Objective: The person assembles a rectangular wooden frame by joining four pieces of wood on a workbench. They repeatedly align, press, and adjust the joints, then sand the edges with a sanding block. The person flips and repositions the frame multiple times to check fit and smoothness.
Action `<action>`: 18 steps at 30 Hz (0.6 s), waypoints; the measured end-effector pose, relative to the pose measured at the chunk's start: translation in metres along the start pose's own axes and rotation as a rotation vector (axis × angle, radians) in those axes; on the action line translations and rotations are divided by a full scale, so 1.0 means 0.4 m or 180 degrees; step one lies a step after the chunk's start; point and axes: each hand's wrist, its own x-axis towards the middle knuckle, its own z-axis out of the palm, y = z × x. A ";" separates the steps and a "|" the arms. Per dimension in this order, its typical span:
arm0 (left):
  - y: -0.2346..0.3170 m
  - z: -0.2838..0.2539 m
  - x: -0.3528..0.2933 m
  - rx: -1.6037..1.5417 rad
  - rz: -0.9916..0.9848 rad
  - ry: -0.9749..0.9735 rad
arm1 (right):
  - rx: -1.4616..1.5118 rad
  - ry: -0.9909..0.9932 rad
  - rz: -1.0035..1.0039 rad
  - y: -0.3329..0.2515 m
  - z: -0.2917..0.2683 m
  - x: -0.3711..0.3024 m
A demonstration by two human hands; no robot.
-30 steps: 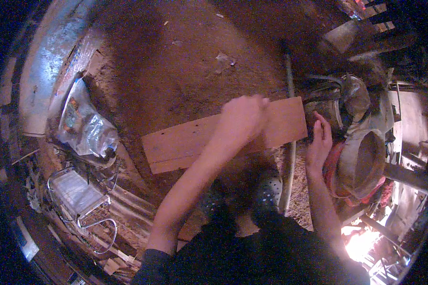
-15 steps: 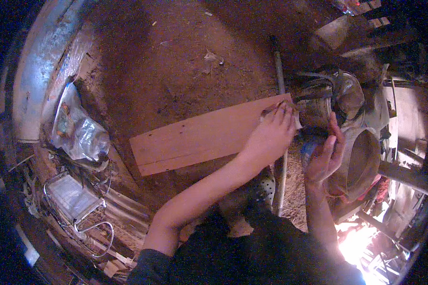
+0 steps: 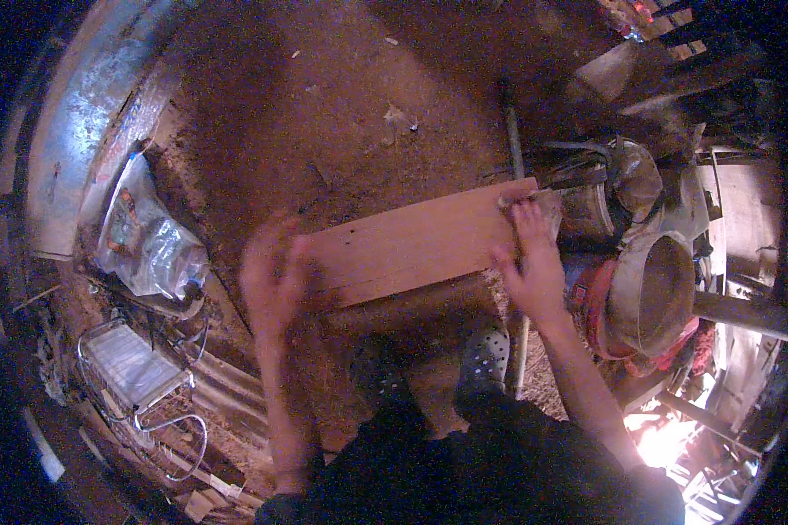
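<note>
A long reddish-brown wooden board (image 3: 420,241) lies slanted in front of me, its right end farther away. My right hand (image 3: 536,267) rests on the board's right end, fingers stretched forward and thumb spread apart at the near edge. Beneath and beside its fingertips is a crumpled pale and dark scrap (image 3: 547,206); its kind is unclear. My left hand (image 3: 276,276) is over the left end, smeared by motion, so I cannot tell whether it touches the board. That end is hidden behind it.
Right of the board stand a bucket (image 3: 587,206) and a round sieve-like container (image 3: 661,293) on something red. A pole (image 3: 515,140) lies beyond the board's right end. Clear plastic sheeting (image 3: 153,245) and a metal-framed chair (image 3: 136,363) are on the left. My dotted shoes (image 3: 484,357) stand below.
My left hand has left the scrap at the board's right end and swung to the left end. My right hand has moved left from beside the bucket onto the right end.
</note>
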 end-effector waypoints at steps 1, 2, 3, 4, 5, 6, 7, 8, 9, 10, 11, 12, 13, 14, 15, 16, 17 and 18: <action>-0.037 -0.019 -0.009 0.0135 -0.0505 0.0406 | -0.0069 0.0262 0.0041 0.008 0.007 0.008; -0.073 -0.036 -0.018 0.0217 -0.0703 0.0455 | -0.0092 0.0485 0.0220 0.017 0.014 0.019; -0.107 -0.050 -0.028 0.0301 -0.0904 0.0498 | 0.0395 0.0526 0.0441 0.026 0.020 0.027; -0.138 -0.054 -0.039 0.0385 -0.1108 0.0542 | 0.0931 0.0519 0.0802 0.036 0.025 0.033; -0.166 -0.047 -0.051 0.0116 -0.1172 0.0498 | 0.1467 0.0508 0.1156 0.045 0.029 0.041; -0.191 -0.031 -0.062 -0.0152 -0.1237 0.0449 | 0.1341 0.0699 0.1214 0.054 0.036 0.051; -0.214 -0.017 -0.073 -0.0422 -0.1308 0.0401 | 0.1213 0.0882 0.1267 0.063 0.042 0.062; -0.234 -0.006 -0.083 -0.0702 -0.1335 0.0419 | 0.1082 0.1022 0.1254 0.073 0.050 0.074; -0.251 0.005 -0.090 -0.0983 -0.1363 0.0437 | 0.1612 0.0806 0.1599 0.092 0.050 0.090; -0.265 0.015 -0.095 -0.1263 -0.1390 0.0452 | 0.2137 0.0540 0.1884 0.118 0.044 0.107; -0.275 0.023 -0.097 -0.1546 -0.1410 0.0465 | 0.2625 0.0325 0.2344 0.139 0.044 0.113; -0.283 0.030 -0.095 -0.1762 -0.1416 0.0480 | 0.2771 0.0315 0.2063 0.157 0.043 0.103; -0.288 0.032 -0.092 -0.1955 -0.1437 0.0475 | 0.2794 0.0308 0.2084 0.174 0.044 0.091; -0.289 0.032 -0.089 -0.2105 -0.1466 0.0450 | 0.2824 0.0304 0.2112 0.191 0.044 0.073; -0.288 0.031 -0.086 -0.2233 -0.1503 0.0432 | 0.2925 0.0299 0.2176 0.202 0.046 0.050; -0.285 0.029 -0.084 -0.2373 -0.1530 0.0408 | 0.2855 0.0390 0.2132 0.205 0.050 0.019; -0.281 0.025 -0.082 -0.2529 -0.1582 0.0400 | 0.2850 0.0478 0.2120 0.201 0.050 -0.019; -0.277 0.021 -0.082 -0.2715 -0.1641 0.0379 | 0.2765 0.0570 0.2160 0.192 0.049 -0.054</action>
